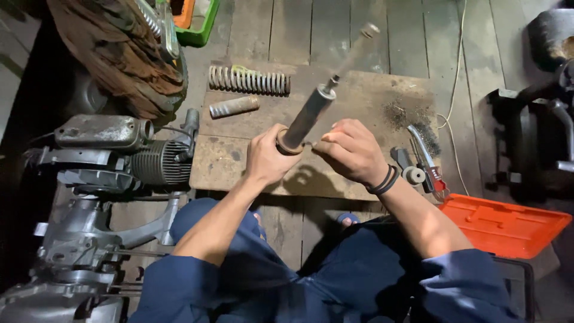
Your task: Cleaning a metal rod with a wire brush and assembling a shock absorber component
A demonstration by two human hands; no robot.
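I hold a grey metal shock-absorber tube [312, 113] upright over a wooden board [371, 101]. A thin rod sticks out of its far end. My left hand [267, 157] grips the tube's wide, rusty lower end. My right hand [351, 151] pinches at the same lower end from the right side, fingers closed on its rim. A dark band circles my right wrist. Both sleeves are dark blue.
A coil spring [249, 80] and a short ribbed sleeve [234, 106] lie on the board's far left. An engine [113, 161] stands at left. A curved knife [426, 157], a small roller [412, 174] and an orange case lid [504, 222] lie at right. A green crate [200, 27] sits at the top.
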